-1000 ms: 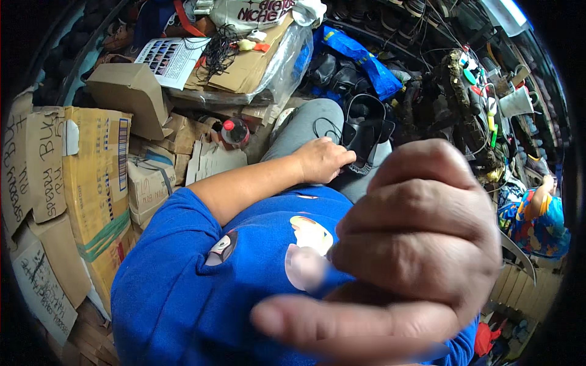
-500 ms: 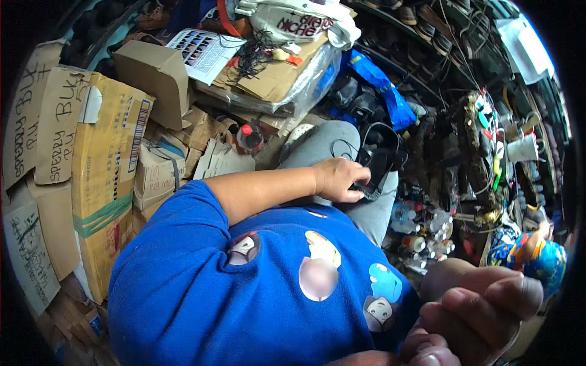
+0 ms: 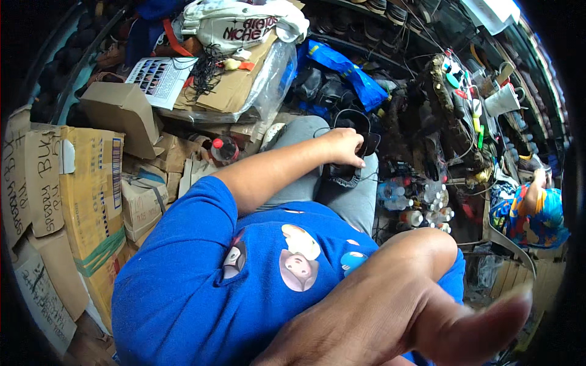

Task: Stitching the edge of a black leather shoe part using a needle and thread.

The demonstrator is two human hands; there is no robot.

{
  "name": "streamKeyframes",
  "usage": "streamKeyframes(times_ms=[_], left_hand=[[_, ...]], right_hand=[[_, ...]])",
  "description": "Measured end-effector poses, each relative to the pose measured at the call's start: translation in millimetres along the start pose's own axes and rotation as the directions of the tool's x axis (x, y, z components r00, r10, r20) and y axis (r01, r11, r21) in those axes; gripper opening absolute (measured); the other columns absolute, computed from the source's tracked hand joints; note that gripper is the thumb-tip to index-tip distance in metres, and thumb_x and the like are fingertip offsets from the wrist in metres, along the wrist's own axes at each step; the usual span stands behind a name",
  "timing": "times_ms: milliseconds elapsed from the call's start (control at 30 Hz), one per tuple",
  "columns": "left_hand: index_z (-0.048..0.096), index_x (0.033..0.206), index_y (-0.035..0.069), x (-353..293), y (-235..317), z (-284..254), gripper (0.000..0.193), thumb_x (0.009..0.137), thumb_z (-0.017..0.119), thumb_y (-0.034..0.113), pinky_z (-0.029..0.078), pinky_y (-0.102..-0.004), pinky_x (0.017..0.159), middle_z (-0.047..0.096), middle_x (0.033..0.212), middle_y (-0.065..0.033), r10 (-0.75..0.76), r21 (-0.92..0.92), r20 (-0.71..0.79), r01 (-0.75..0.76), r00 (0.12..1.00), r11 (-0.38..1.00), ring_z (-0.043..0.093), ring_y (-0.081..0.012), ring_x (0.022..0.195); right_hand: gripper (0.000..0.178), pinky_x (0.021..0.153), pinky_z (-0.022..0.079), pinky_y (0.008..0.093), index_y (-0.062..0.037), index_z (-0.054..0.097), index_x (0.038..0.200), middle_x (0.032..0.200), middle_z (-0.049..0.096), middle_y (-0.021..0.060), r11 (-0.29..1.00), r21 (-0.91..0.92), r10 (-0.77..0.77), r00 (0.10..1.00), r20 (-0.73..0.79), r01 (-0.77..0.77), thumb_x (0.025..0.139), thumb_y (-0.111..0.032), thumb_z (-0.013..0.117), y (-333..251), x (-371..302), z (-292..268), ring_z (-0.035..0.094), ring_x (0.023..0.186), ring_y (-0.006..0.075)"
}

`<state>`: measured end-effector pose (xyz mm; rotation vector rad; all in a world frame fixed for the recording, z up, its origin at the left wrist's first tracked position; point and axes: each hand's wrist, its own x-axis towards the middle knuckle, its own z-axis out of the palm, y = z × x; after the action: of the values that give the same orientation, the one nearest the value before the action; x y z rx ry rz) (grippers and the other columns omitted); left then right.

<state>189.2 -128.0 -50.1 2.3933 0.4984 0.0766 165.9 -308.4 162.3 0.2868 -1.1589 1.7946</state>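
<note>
Across my lap reaches my left hand (image 3: 343,147), its fingers closed on a black item that looks like a shoe (image 3: 345,177), lying between the grey-clad thighs (image 3: 351,201). The item's exact form is partly covered by the hand, and thin dark cord loops beside it. Very near the camera is my right hand (image 3: 378,311), raised in front of my blue shirt (image 3: 177,287). Its thumb sticks out to the right; the other fingers are out of sight, so whether it holds anything does not show.
Cardboard boxes (image 3: 91,195) crowd the left side. A bottle with a red cap (image 3: 224,150) stands beyond my left forearm. Farther off lie a wrapped cardboard stack (image 3: 223,91) and a blue bag (image 3: 348,73). Small bottles (image 3: 427,210) cluster at right, below a cluttered wooden stand (image 3: 442,85).
My right hand has swung up and left over my shirt, its curled fingers passing out of sight. My left hand stays on the black item. The view has shifted right.
</note>
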Motion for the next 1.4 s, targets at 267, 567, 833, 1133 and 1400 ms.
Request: streamKeyframes(times_ms=[267,567,833,1133,1400], left_hand=[[0.064,0.089,0.007,-1.9,-4.6,8.7,0.041,0.068,0.075,0.040,0.047,-0.0405,0.081,0.056,0.100,-0.0144,0.084,-0.026,-0.031,-0.085,0.996,0.996,0.058,-0.0340,0.094],[0.069,0.090,0.009,17.3,-17.0,27.9,0.021,0.078,0.067,0.027,0.046,-0.0361,0.080,0.057,0.098,-0.0106,0.271,-0.218,0.064,-0.251,0.960,0.943,0.057,-0.0274,0.094],[0.068,0.088,0.010,17.6,-15.3,38.4,0.020,0.078,0.066,0.026,0.043,-0.0360,0.082,0.054,0.100,-0.0116,0.257,-0.276,0.041,-0.236,0.966,0.932,0.054,-0.0274,0.094],[0.069,0.089,0.006,32.6,-32.5,34.5,0.023,0.078,0.068,0.026,0.045,-0.0370,0.082,0.059,0.090,-0.0126,0.413,-0.283,0.026,-0.389,0.911,0.877,0.057,-0.0274,0.091],[0.067,0.091,0.002,22.2,-18.6,0.4,0.026,0.078,0.070,0.024,0.043,-0.0326,0.084,0.058,0.093,-0.0083,0.235,-0.464,0.271,-0.087,0.933,0.881,0.056,-0.0202,0.092]], right_hand=[[0.111,0.095,0.038,0.0605,0.0189,0.034,0.125,0.129,0.033,0.0417,0.998,0.007,0.059,0.958,0.280,-0.064,0.078,-0.081,0.029,-16.5,-7.1,-31.1,0.041,0.119,0.0529],[0.026,0.057,0.041,0.0309,0.0036,0.060,0.077,0.066,0.053,0.0057,-0.068,-0.335,-0.110,0.341,-0.934,-0.940,0.083,-0.021,0.068,-35.8,-174.8,-156.5,0.049,0.061,0.0135],[0.021,0.058,0.042,0.0358,0.0033,0.055,0.073,0.067,0.053,0.0158,-0.228,-0.391,0.173,0.358,-0.918,-0.892,0.080,-0.014,0.064,-32.6,-176.5,-161.5,0.050,0.060,0.0190],[0.029,0.053,0.031,0.0264,-0.0033,0.042,0.066,0.065,0.036,-0.0052,0.284,-0.214,0.111,0.253,-0.961,-0.935,0.086,-0.011,0.062,-35.1,-212.4,-131.6,0.035,0.062,0.0063],[0.018,0.070,0.042,0.0249,-0.0055,0.067,0.101,0.082,0.054,0.0023,0.093,-0.317,-0.133,0.304,-0.943,-0.944,0.084,-0.008,0.065,-44.4,-210.6,-124.2,0.052,0.080,0.0104]])
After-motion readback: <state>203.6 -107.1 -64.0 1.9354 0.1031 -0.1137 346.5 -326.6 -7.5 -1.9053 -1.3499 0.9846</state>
